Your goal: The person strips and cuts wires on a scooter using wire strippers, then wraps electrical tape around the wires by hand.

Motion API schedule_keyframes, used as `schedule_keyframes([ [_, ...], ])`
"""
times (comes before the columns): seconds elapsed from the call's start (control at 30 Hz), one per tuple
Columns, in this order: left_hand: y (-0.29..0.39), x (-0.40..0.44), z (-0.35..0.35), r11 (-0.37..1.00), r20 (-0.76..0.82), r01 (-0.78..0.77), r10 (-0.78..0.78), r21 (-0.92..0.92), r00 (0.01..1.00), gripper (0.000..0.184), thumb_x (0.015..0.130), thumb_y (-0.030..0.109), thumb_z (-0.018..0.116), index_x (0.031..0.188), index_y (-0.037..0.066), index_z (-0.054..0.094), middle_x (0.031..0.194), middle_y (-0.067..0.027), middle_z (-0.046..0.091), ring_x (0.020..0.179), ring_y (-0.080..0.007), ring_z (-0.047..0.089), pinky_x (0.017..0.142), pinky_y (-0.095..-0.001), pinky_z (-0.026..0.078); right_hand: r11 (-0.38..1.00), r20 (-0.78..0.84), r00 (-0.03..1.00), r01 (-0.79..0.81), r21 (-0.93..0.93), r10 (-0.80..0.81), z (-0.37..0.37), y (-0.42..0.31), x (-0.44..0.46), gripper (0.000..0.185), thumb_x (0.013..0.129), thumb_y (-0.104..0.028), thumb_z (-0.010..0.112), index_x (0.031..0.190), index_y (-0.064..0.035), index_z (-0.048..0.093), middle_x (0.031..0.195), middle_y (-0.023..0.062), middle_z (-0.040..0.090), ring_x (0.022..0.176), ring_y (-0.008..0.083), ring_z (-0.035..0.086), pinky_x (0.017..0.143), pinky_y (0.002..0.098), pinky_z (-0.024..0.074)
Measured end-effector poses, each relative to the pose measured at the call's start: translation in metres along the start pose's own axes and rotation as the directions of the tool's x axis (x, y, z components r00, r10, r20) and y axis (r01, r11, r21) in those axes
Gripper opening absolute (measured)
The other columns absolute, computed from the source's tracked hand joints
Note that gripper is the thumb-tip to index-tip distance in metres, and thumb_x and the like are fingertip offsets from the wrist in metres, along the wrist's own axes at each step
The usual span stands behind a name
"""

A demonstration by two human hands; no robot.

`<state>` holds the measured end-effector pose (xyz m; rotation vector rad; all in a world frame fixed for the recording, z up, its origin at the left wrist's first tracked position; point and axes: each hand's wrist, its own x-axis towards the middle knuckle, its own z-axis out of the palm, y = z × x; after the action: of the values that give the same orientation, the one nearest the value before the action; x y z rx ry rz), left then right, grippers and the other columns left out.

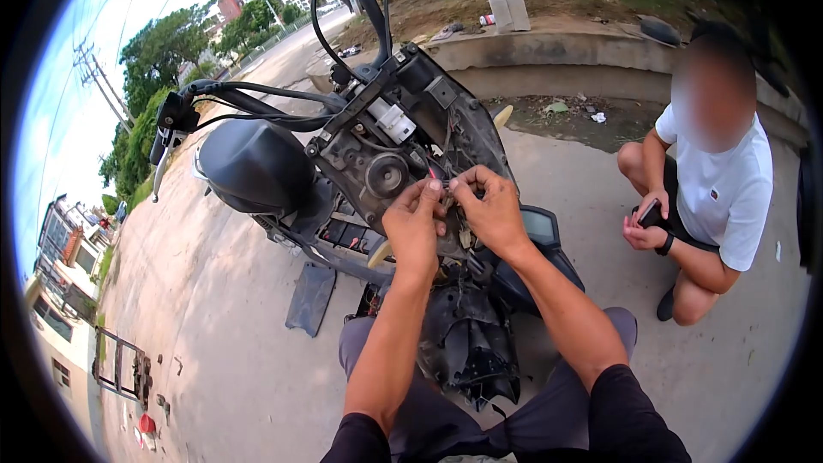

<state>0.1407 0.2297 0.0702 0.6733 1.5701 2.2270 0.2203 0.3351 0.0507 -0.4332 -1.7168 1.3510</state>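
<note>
In front of me stands a partly stripped electric scooter with its front panel (pixel 347 141) off and the inside exposed. My left hand (pixel 415 221) pinches a thin red wire (pixel 432 173) between thumb and finger. Close beside it, my right hand (pixel 490 213) is also closed in a pinch, on what looks like a thin wire; its end is hidden by the fingers. Around both hands is a tangle of dark wires. Just left of them sits a round black horn (pixel 387 175), with a white plastic part (pixel 393 122) above it.
The black seat (pixel 257 169) and handlebar (pixel 257 90) extend to the left. A flat black panel (pixel 310 298) lies on the concrete. Dark body parts (pixel 470 334) rest between my knees. At right, a person (pixel 716 180) crouches holding a phone (pixel 652 213). Behind runs a low concrete kerb (pixel 566 51).
</note>
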Motion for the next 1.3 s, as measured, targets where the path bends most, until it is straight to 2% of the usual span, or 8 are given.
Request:
schedule_keyframes([
  [0.33,-0.024,0.012,0.002,0.984,-0.054,-0.152,0.158,0.091,0.986,0.023,0.103,0.019,0.075,0.105,-0.004,0.073,0.077,0.0007,0.065,0.062,-0.0036,0.052,0.051,-0.0215,0.036,0.973,-0.004,1.0,0.005,-0.23,-0.006,0.007,0.002,0.0,0.029,0.098,-0.032,0.07,0.098,-0.0028,0.073,0.083,0.0152,0.077,0.077,0.0344,0.074,0.071,0.0436,0.0548],
  [0.6,-0.043,0.014,-0.002,0.853,-0.046,-0.348,0.395,0.39,0.917,0.026,0.108,0.02,0.067,0.105,-0.005,0.072,0.082,-0.0035,0.071,0.062,-0.0049,0.055,0.056,-0.0235,0.044,0.997,0.063,0.996,0.069,0.029,-0.07,-0.004,-0.007,-0.003,0.029,0.098,-0.025,0.069,0.11,0.0004,0.077,0.083,0.012,0.077,0.074,0.0141,0.068,0.07,0.0336,0.0532],
  [0.7,-0.045,0.017,-0.007,0.633,0.029,-0.499,0.602,0.592,0.798,0.024,0.108,0.018,0.067,0.11,-0.005,0.072,0.083,-0.0067,0.074,0.067,-0.0086,0.061,0.062,-0.0267,0.05,0.995,0.127,0.989,0.067,0.069,-0.076,0.003,-0.003,-0.008,0.031,0.098,-0.024,0.069,0.116,0.0008,0.077,0.087,0.0129,0.077,0.077,0.0133,0.068,0.072,0.0328,0.0538],
  [0.8,-0.031,0.006,-0.008,0.65,0.008,-0.47,0.581,0.597,0.814,0.02,0.107,0.015,0.064,0.114,-0.002,0.073,0.091,-0.0215,0.074,0.075,-0.0298,0.073,0.069,-0.0393,0.056,0.995,0.141,0.987,0.064,0.078,-0.074,0.01,0.002,-0.01,0.033,0.099,-0.022,0.068,0.119,0.0025,0.076,0.09,0.0134,0.078,0.079,0.013,0.068,0.074,0.0308,0.0541],
  [0.9,-0.039,0.003,-0.014,0.481,0.129,-0.577,0.685,0.66,0.717,0.024,0.108,0.012,0.061,0.126,-0.002,0.069,0.099,-0.0225,0.075,0.08,-0.0288,0.074,0.073,-0.0393,0.056,0.982,0.172,0.985,-0.016,0.19,-0.018,0.017,0.002,-0.008,0.036,0.1,-0.022,0.067,0.123,0.0048,0.074,0.09,0.0118,0.077,0.078,0.0121,0.067,0.073,0.0276,0.0536],
  [1.1,-0.028,-0.02,-0.012,0.841,0.05,-0.376,0.388,0.39,0.92,0.044,0.108,0.0,0.057,0.151,-0.007,0.048,0.107,-0.013,0.075,0.083,-0.0093,0.066,0.07,-0.0257,0.054,0.605,0.481,0.832,-0.539,0.586,0.275,0.006,-0.012,-0.003,0.039,0.099,-0.013,0.068,0.132,0.0058,0.062,0.075,0.0033,0.061,0.06,0.0097,0.053,0.044,0.0238,0.0365],
  [1.17,-0.01,-0.022,-0.002,0.961,-0.024,-0.24,0.245,0.135,0.969,0.042,0.107,0.001,0.06,0.146,-0.011,0.05,0.11,-0.0122,0.076,0.078,-0.0077,0.064,0.065,-0.0239,0.054,0.487,0.524,0.817,-0.568,0.664,0.24,0.006,-0.011,-0.002,0.039,0.099,-0.013,0.067,0.133,0.0048,0.061,0.072,0.0009,0.056,0.058,0.009,0.05,0.045,0.0239,0.0374],
  [1.3,-0.004,-0.017,-0.008,0.975,0.02,-0.168,0.167,0.147,0.986,0.034,0.105,0.003,0.064,0.137,-0.008,0.06,0.111,-0.0107,0.077,0.084,-0.0079,0.066,0.065,-0.0213,0.053,0.287,0.644,0.76,-0.638,0.715,0.084,-0.001,-0.003,0.005,0.039,0.1,-0.014,0.064,0.135,0.0026,0.059,0.068,-0.0027,0.048,0.056,0.0068,0.044,0.044,0.0233,0.0373],
])
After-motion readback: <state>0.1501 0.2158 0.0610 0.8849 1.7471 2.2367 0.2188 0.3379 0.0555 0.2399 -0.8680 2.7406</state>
